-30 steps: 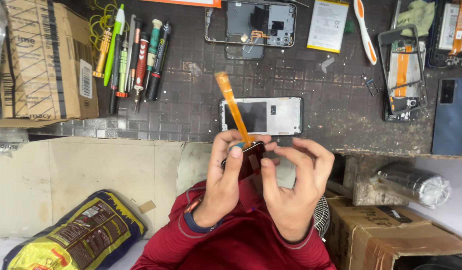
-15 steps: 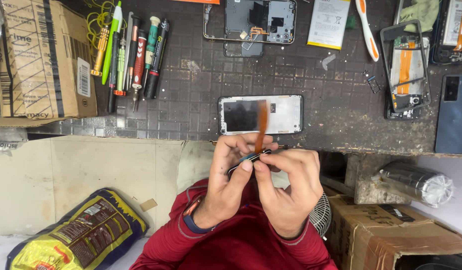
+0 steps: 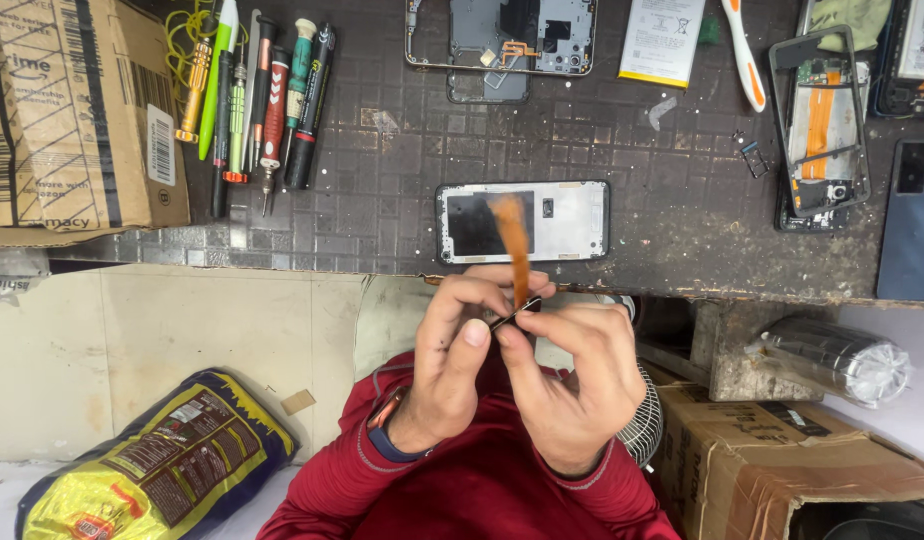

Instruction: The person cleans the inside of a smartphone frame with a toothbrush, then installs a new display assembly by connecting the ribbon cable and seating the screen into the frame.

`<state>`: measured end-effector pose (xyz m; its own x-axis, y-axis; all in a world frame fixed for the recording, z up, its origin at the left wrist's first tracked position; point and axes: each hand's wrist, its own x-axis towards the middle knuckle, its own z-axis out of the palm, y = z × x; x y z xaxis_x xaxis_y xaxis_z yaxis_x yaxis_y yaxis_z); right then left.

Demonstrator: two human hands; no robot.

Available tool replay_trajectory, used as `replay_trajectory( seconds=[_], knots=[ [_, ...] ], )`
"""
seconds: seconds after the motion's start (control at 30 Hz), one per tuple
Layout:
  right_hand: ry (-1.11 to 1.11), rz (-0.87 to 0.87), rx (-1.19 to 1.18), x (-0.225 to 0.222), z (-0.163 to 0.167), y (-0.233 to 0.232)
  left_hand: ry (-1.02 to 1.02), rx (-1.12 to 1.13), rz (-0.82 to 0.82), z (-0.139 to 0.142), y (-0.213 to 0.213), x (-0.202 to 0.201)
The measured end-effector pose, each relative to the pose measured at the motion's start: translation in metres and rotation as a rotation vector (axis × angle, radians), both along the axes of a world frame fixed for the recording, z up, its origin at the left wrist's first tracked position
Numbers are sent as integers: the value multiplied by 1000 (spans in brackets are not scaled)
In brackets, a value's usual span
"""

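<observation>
My left hand (image 3: pixel 452 360) and my right hand (image 3: pixel 572 375) meet just below the edge of the dark work mat (image 3: pixel 382 150). Together their fingertips pinch a small dark part (image 3: pixel 510 318). An orange flex ribbon (image 3: pixel 512 245) rises from that part, blurred, and stands in front of an opened phone frame (image 3: pixel 527 222) lying flat on the mat. Both wrists come out of red sleeves, and a watch band shows on the left wrist.
Screwdrivers and pens (image 3: pixel 257 95) lie at the mat's upper left beside a cardboard box (image 3: pixel 77 110). Another phone frame (image 3: pixel 502 35), a white battery (image 3: pixel 662 40), a toothbrush (image 3: pixel 742 55) and more opened phones (image 3: pixel 822 125) line the top. A yellow bag (image 3: pixel 152 470) lies on the floor.
The orange ribbon has swung from leaning left to nearly upright. Both hands have closed more tightly around the small part and stayed in place.
</observation>
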<state>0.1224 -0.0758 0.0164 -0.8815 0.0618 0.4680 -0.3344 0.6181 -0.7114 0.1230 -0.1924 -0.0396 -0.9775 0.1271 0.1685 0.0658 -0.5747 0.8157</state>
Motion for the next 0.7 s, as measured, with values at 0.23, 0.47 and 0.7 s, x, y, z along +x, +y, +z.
replay_trajectory(
  seconds=[0.23,0.47,0.7],
  knots=[
    [31,-7,-17,2,-3,-1,29,-46,29,-2,-1,1],
    [14,16,-12,2,-1,0,23,-184,80,-3,-4,4],
    [11,34,-29,0,-3,0,39,-116,58,-1,-1,1]
  ],
)
